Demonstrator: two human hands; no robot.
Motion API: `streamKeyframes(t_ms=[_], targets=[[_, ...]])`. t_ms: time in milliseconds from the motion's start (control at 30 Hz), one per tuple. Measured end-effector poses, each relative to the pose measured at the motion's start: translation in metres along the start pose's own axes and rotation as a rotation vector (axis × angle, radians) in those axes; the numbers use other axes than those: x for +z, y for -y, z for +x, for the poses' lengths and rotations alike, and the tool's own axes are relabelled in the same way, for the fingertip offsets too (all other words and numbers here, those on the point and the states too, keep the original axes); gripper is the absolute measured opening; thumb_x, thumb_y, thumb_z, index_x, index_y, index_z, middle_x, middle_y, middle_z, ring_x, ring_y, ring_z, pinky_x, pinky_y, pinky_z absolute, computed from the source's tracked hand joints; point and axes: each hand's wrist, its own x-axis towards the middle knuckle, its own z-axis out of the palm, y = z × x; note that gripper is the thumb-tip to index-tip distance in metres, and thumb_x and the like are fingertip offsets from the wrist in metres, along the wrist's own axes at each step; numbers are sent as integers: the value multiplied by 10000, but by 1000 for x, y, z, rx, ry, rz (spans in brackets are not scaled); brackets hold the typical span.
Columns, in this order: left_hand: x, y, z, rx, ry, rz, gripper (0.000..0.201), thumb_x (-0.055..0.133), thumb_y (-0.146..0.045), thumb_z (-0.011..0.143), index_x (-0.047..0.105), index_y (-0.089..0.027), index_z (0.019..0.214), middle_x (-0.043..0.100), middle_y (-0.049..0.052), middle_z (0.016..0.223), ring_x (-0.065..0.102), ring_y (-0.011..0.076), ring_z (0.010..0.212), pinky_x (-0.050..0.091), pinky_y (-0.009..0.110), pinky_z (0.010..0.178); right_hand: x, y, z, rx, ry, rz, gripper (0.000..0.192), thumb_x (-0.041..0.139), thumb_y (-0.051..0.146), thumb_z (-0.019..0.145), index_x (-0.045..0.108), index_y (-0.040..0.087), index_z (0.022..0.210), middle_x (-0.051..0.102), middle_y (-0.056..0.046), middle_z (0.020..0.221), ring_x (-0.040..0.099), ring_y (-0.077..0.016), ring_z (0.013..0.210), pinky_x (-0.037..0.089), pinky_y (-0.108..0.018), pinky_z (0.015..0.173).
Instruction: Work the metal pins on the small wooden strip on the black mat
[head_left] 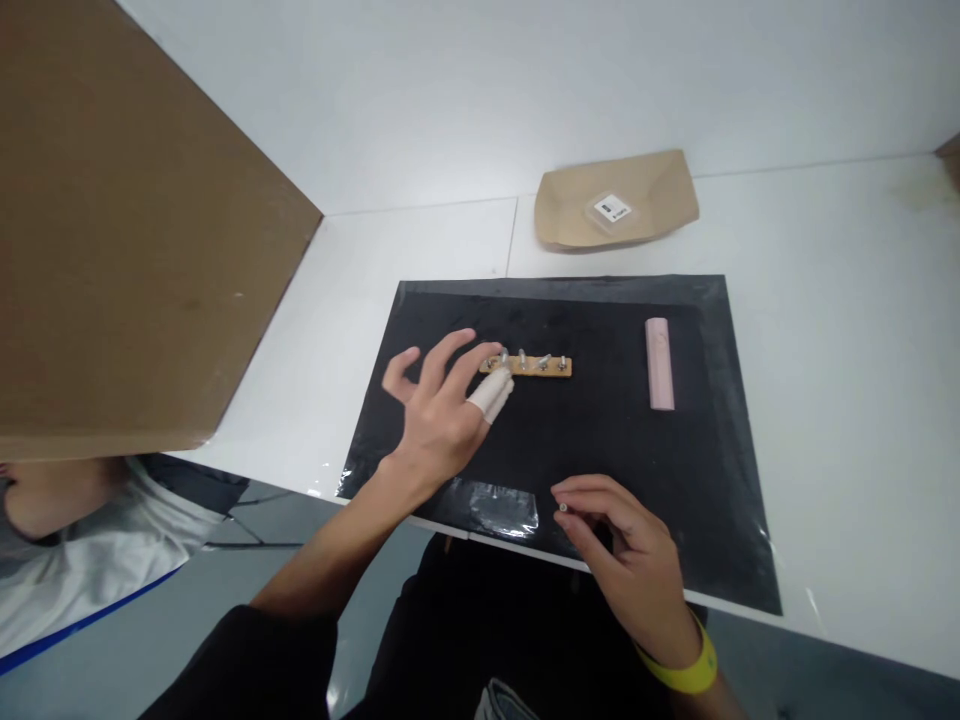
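A narrow tan strip (556,368), which looks like wood, lies on the black mat and carries a row of several small silvery pieces standing up or leaning. My left hand (442,415) has its index finger and white-covered thumb closed about the strip's left end, while its other fingers spread away. Those fingers partly hide that end. Nearer the front edge, my right hand (626,560) pinches a small round metal piece (563,507) between thumb and index finger; only its round end shows. A pink ridged bar (660,364) lies apart on the right side of the mat.
The black mat (600,440) covers part of the white table (840,400). Behind it sits a brown cardboard tray (660,195) holding a small clear labelled case (612,209). A brown panel (150,230) stands at left, with a person's sleeve (142,540) below it.
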Motion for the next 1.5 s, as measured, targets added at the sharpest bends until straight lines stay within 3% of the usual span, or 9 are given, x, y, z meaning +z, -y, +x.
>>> streamKeyframes(t_ms=[200, 333, 633, 767, 933, 1133, 1500], targets=[[32, -18, 26, 146, -66, -47, 126, 709, -128, 949, 673, -249, 939, 809, -13, 1189, 679, 248, 1258, 229, 473, 1118, 2, 1, 0, 3, -5, 42, 106, 720, 176, 960, 766, 271, 977, 776, -15, 1009, 767, -123, 862, 600, -173, 675], [43, -20, 30, 125, -5, -90, 149, 675, -137, 978, 652, -241, 874, 804, -22, 1203, 672, 244, 1273, 183, 470, 1131, 1, 1, 0, 10, -5, 56, 105, 720, 169, 956, 775, 255, 978, 778, -34, 1014, 766, -134, 853, 607, -189, 672], [48, -22, 33, 135, -17, -67, 131, 686, -185, 987, 687, -250, 872, 810, -21, 1192, 675, 253, 1248, 217, 472, 1104, 0, 4, 2, 20, -2, 70, 91, 714, 175, 951, 780, 237, 965, 782, -57, 995, 766, -156, 832, 618, -217, 663], [51, -24, 34, 25, 27, -134, 84, 695, -210, 984, 744, -274, 960, 805, 6, 1211, 655, 276, 1272, 222, 503, 1107, 0, 4, 2, 9, 8, 66, 87, 714, 174, 954, 776, 235, 962, 779, -46, 998, 762, -140, 824, 610, -201, 670], [52, -25, 37, -46, -1, -197, 51, 719, -254, 995, 762, -272, 974, 817, 21, 1179, 682, 273, 1227, 302, 506, 1035, 0, 4, 2, 13, 12, 61, 91, 711, 172, 960, 773, 237, 976, 777, -44, 1011, 752, -131, 824, 606, -200, 675], [55, -24, 37, -27, 50, -212, 56, 722, -285, 996, 776, -291, 982, 811, 24, 1201, 671, 278, 1253, 307, 513, 1029, 1, 4, 2, 16, 6, 73, 72, 712, 188, 956, 773, 227, 956, 777, -53, 986, 744, -141, 799, 607, -217, 657], [58, -23, 36, 5, 39, -233, 39, 719, -283, 1005, 756, -282, 992, 812, 12, 1203, 673, 270, 1252, 321, 518, 1023, 1, 3, 1, 0, 7, 73, 95, 714, 164, 959, 766, 240, 982, 773, -31, 1011, 762, -126, 847, 605, -184, 682]])
